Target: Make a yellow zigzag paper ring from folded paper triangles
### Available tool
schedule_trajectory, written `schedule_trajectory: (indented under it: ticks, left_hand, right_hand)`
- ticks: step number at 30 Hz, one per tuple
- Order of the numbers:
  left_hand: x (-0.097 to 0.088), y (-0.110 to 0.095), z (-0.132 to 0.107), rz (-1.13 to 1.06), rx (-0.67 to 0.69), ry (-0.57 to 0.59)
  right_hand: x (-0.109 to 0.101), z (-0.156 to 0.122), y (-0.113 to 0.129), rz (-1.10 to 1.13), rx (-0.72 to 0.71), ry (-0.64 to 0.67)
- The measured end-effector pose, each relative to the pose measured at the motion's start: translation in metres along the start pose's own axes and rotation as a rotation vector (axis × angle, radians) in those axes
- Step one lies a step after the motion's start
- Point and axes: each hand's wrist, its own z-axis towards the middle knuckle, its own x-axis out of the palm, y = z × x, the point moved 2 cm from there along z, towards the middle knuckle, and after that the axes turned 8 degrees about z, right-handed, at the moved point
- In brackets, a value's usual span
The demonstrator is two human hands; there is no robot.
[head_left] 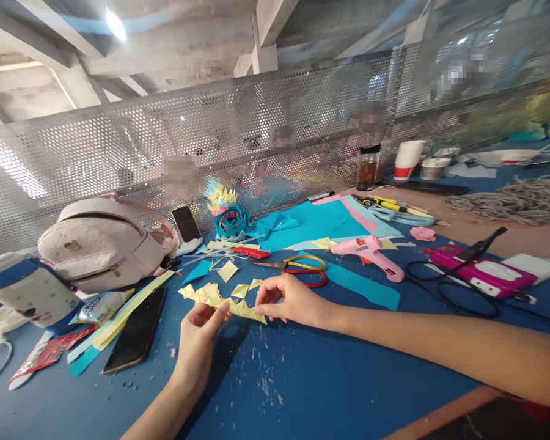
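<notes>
Left hand (pixel 198 335), right hand (pixel 300 301): fingers (pixel 271 287) pinching folded yellow paper strip (pixel 244 310); scissors (pixel 282 265) just beyond.

My left forearm (pixel 172 394) rose bare from the lower edge of my view, slanting up and to the right, while my right forearm (pixel 421 339) reached in from the right side, bare too and lying almost level. My left hand (pixel 199 336) was closed in a light pinch, the thumb (pixel 217 318) stretched forward and the fingers curled in. My right hand (pixel 297 302) had its back turned mostly upward, knuckles bent, fingertips (pixel 260 299) drawn down toward the thumb. Both hands faced each other, near but not touching.
</notes>
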Motion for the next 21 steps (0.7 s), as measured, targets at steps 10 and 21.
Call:
schedule_trajectory:
  ticks: [10, 21]
  left_hand:
    - [0.0039, -0.001, -0.0031, -0.016, 0.005, -0.056]
    - [0.0096, -0.0004, -0.0034, -0.01, 0.063, 0.046]
  right_hand:
    - [0.0043, -0.0011, -0.002, 0.0, 0.026, 0.002]
    - [0.0044, -0.0007, 0.0017, -0.074, -0.056, -0.027]
